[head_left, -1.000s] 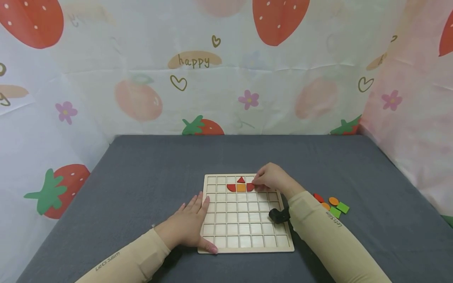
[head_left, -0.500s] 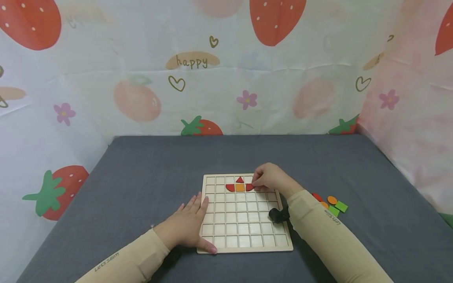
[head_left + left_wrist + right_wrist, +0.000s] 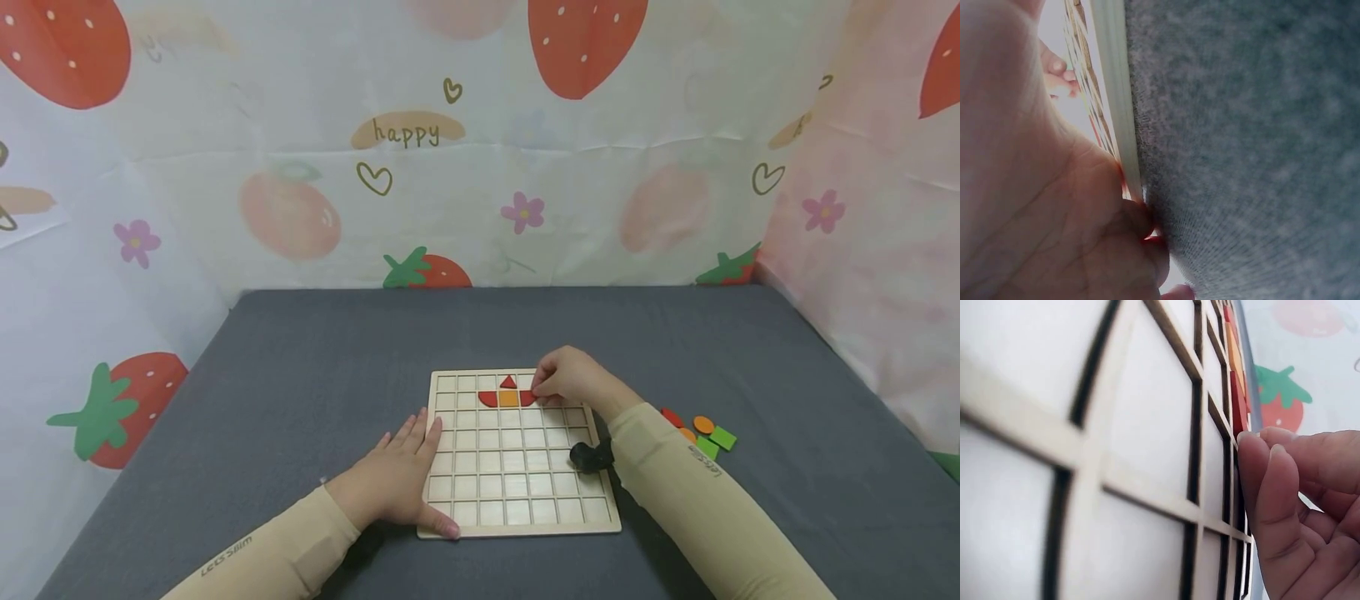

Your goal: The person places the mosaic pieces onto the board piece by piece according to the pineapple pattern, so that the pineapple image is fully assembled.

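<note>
A wooden grid board (image 3: 517,530) lies on the grey cloth. Near its top sit a red triangle (image 3: 508,382), an orange square (image 3: 508,398) and a red quarter-circle piece (image 3: 487,399) left of the square. To the square's right is a second red quarter-circle piece (image 3: 527,398); my right hand (image 3: 573,379) pinches its outer end with curled fingers. In the right wrist view, the fingertips (image 3: 1277,450) meet the end of that red piece (image 3: 1238,403). My left hand (image 3: 393,475) rests along the board's left edge, fingers straight, thumb on the lower left corner.
Right of the board, partly behind the right sleeve, lie loose pieces: a red piece (image 3: 672,417), an orange disc (image 3: 703,425), a green square (image 3: 723,438) and others. A black wrist camera (image 3: 590,457) hangs over the board's right side. A printed curtain (image 3: 570,183) stands behind the table.
My right hand has shifted very slightly left with the red quarter-circle piece, toward the orange square. The left hand stays on the board's edge. The head view has shifted slightly.
</note>
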`<state>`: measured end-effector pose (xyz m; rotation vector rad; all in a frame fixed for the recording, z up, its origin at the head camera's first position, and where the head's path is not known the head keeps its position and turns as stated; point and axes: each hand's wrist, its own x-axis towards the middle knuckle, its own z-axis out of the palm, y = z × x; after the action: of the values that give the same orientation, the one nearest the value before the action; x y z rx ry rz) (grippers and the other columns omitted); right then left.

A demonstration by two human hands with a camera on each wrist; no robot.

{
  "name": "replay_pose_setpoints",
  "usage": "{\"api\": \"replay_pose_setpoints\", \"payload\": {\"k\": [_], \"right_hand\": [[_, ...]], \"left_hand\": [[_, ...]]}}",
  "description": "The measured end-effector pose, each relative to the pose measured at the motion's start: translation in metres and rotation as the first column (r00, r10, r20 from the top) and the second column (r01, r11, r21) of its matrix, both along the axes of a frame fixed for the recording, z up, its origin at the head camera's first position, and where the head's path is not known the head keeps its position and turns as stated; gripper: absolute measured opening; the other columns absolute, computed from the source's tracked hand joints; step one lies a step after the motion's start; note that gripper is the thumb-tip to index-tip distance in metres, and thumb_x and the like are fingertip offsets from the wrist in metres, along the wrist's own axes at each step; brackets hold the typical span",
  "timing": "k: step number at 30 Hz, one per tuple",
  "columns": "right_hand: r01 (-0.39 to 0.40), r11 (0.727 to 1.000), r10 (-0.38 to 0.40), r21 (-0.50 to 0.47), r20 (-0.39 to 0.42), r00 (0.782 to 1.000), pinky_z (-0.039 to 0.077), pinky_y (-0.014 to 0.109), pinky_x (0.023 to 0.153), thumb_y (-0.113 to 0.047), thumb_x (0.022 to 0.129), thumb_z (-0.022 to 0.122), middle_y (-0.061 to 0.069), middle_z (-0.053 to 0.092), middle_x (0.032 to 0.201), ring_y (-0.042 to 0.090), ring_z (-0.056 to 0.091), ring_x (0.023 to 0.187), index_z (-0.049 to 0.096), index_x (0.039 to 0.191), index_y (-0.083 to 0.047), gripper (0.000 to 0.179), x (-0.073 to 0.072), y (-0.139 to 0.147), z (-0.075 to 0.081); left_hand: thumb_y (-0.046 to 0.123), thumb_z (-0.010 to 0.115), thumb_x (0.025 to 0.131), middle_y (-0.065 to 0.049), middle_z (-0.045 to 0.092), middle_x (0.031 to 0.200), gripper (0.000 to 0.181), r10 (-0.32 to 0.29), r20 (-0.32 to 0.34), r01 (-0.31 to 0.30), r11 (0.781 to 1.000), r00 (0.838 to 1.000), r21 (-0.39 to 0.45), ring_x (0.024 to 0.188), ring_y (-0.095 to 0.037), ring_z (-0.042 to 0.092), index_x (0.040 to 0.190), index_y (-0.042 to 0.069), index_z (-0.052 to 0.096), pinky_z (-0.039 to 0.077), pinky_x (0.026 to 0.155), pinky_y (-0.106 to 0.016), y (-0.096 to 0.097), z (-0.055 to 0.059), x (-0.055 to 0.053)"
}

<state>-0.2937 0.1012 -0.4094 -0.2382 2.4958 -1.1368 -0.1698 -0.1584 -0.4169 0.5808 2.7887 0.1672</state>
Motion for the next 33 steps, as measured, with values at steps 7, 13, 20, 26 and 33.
{"api": "replay_pose_setpoints", "payload": {"k": [7, 13, 20, 26, 33], "right_hand": [[-0.002, 1.000, 0.002, -0.019, -0.009, 1.000, 0.051, 0.033, 0.067, -0.009, 0.085, 0.064, 0.008, 0.064, 0.079, 0.021, 0.062, 0.072, 0.067, 0.084, -0.003, 0.007, 0.002, 0.018, 0.011], [-0.005, 0.999, 0.005, -0.052, -0.001, 1.000, 0.050, 0.037, 0.073, -0.012, 0.087, 0.063, 0.013, 0.065, 0.087, 0.026, 0.061, 0.078, 0.066, 0.094, 0.001, 0.015, 0.003, 0.045, 0.024], [-0.043, 0.999, 0.043, -0.027, -0.009, 0.999, 0.047, 0.041, 0.078, -0.015, 0.086, 0.064, 0.013, 0.064, 0.090, 0.028, 0.057, 0.083, 0.065, 0.099, 0.001, 0.021, 0.008, 0.077, 0.034], [-0.060, 0.998, 0.060, 0.034, -0.022, 0.998, 0.045, 0.041, 0.081, -0.021, 0.086, 0.065, 0.008, 0.063, 0.100, 0.025, 0.057, 0.090, 0.065, 0.103, -0.002, 0.026, 0.012, 0.106, 0.038], [-0.045, 0.993, 0.049, 0.105, -0.032, 0.998, 0.047, 0.039, 0.078, -0.022, 0.085, 0.065, 0.006, 0.063, 0.103, 0.023, 0.057, 0.090, 0.066, 0.102, -0.004, 0.024, 0.016, 0.133, 0.033]], "left_hand": [[0.087, 0.055, 0.046, -0.022, 0.005, 0.150, 0.138, -0.004, -0.005, 0.004, 1.000, 1.000, -0.014, 0.138, -0.035, 0.009, 0.146, 0.002, 0.011, 0.020, 0.104, -0.054, 0.000, -0.003, -0.001], [0.087, 0.055, 0.046, -0.023, 0.006, 0.150, 0.138, -0.002, -0.001, 0.002, 1.000, 1.000, -0.011, 0.138, -0.035, 0.009, 0.146, 0.002, 0.012, 0.021, 0.104, -0.054, 0.000, -0.001, -0.001], [0.087, 0.055, 0.045, -0.022, 0.004, 0.150, 0.139, 0.002, 0.004, -0.002, 1.000, 1.000, -0.020, 0.138, -0.035, 0.008, 0.146, 0.002, 0.011, 0.020, 0.104, -0.054, 0.000, -0.004, -0.003], [0.087, 0.055, 0.045, -0.022, 0.003, 0.150, 0.139, 0.005, 0.010, -0.005, 1.000, 1.000, -0.025, 0.138, -0.035, 0.007, 0.146, 0.002, 0.010, 0.019, 0.105, -0.054, 0.000, -0.004, -0.003], [0.087, 0.055, 0.045, -0.022, 0.004, 0.150, 0.140, 0.007, 0.006, -0.007, 1.000, 1.000, -0.024, 0.138, -0.035, 0.008, 0.146, 0.002, 0.010, 0.019, 0.105, -0.054, 0.000, -0.005, -0.003]]}}
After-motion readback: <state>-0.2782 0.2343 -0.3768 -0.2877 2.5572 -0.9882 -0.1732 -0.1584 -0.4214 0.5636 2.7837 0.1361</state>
